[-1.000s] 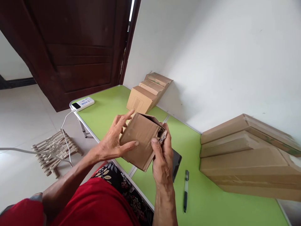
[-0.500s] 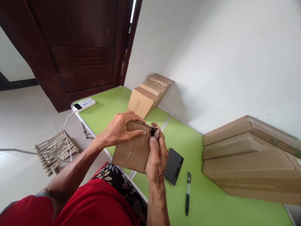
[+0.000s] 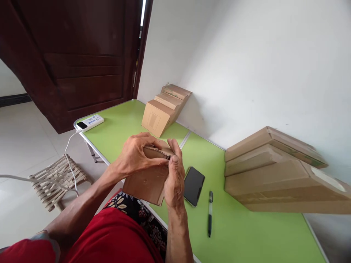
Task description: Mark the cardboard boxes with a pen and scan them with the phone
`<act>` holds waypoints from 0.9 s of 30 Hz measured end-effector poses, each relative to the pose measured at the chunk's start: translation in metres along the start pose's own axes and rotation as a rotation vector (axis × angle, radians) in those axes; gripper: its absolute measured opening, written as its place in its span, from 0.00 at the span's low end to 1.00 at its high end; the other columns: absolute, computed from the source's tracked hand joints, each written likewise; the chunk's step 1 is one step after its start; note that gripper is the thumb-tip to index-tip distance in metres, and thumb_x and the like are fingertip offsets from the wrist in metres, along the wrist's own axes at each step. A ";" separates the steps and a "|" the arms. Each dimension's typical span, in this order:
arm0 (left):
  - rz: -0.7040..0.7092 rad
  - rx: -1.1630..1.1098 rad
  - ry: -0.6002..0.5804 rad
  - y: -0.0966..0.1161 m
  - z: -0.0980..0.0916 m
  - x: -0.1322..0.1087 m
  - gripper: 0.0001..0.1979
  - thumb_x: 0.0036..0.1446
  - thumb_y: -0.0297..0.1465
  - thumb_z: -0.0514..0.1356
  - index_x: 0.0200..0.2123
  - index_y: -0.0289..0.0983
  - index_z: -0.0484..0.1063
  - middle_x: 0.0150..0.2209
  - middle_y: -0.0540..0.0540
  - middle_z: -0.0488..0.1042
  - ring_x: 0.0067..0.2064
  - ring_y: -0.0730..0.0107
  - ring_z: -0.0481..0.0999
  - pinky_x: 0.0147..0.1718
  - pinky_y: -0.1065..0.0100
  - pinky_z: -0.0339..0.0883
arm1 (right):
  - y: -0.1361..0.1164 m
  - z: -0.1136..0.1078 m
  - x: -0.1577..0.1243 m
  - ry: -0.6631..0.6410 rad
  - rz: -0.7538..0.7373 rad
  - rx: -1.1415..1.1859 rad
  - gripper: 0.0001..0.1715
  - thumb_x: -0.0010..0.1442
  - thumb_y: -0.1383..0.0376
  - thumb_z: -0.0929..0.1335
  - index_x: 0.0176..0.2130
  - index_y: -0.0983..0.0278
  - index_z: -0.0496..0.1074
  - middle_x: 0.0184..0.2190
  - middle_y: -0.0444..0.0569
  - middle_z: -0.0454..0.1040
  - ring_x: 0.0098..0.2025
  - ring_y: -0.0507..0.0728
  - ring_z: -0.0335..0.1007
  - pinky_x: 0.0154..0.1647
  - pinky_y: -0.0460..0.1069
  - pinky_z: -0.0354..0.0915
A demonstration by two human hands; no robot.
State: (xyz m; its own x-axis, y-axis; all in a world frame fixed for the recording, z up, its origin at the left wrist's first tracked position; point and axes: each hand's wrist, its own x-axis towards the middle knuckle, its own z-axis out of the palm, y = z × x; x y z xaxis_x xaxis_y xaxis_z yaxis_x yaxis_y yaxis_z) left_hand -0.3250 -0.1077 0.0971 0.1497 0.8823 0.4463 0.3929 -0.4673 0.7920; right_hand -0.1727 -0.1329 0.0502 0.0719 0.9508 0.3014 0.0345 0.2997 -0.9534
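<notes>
A small brown cardboard box (image 3: 146,184) is held over the near edge of the green table, tilted toward me. My left hand (image 3: 137,155) grips its upper left part, thumb along the front face and fingers over the top edge. Around the upper right corner is my right hand (image 3: 174,179), its thumb pressed at the corner near the left thumb tip and its fingers behind. A narrow dark gap shows along the top edge by the thumbs. What lies inside the box is hidden.
A black phone (image 3: 194,186) and a pen (image 3: 210,213) lie on the green table (image 3: 233,233). Cardboard boxes (image 3: 156,118) lean at the wall, with larger boxes (image 3: 263,182) at right. A white device (image 3: 90,122) with a cable sits far left, above a woven stool (image 3: 56,179).
The top flap at the box's right corner is now pressed down, narrowing the opening there. My right thumb has moved up to the corner. The view has shifted slightly right.
</notes>
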 end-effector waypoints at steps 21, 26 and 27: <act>-0.019 -0.009 -0.028 -0.009 0.001 0.035 0.10 0.57 0.39 0.72 0.33 0.38 0.84 0.37 0.48 0.83 0.37 0.67 0.80 0.36 0.68 0.67 | 0.067 -0.204 -0.086 0.199 0.770 -1.038 0.13 0.54 0.53 0.67 0.22 0.56 0.68 0.20 0.49 0.74 0.26 0.63 0.69 0.33 0.56 0.63; 0.026 -0.002 -0.022 -0.009 0.000 0.033 0.07 0.60 0.35 0.69 0.34 0.37 0.83 0.38 0.47 0.83 0.39 0.66 0.80 0.40 0.67 0.68 | 0.017 -0.164 -0.067 0.569 0.331 -0.131 0.23 0.43 0.53 0.80 0.34 0.59 0.72 0.21 0.42 0.76 0.24 0.59 0.74 0.24 0.50 0.65; 0.029 -0.001 -0.021 -0.008 0.000 0.032 0.07 0.60 0.34 0.68 0.34 0.37 0.83 0.38 0.47 0.82 0.39 0.66 0.80 0.41 0.66 0.68 | 0.005 -0.147 -0.058 0.548 0.229 -0.010 0.23 0.44 0.54 0.81 0.34 0.60 0.73 0.22 0.43 0.77 0.25 0.59 0.76 0.25 0.51 0.68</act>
State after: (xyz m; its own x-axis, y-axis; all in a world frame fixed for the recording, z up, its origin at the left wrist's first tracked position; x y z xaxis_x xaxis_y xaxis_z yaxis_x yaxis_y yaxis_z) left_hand -0.3233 -0.0751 0.1049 0.1801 0.8691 0.4606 0.3871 -0.4931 0.7791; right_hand -0.0307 -0.1986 0.0295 0.5829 0.8108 0.0528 -0.0331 0.0886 -0.9955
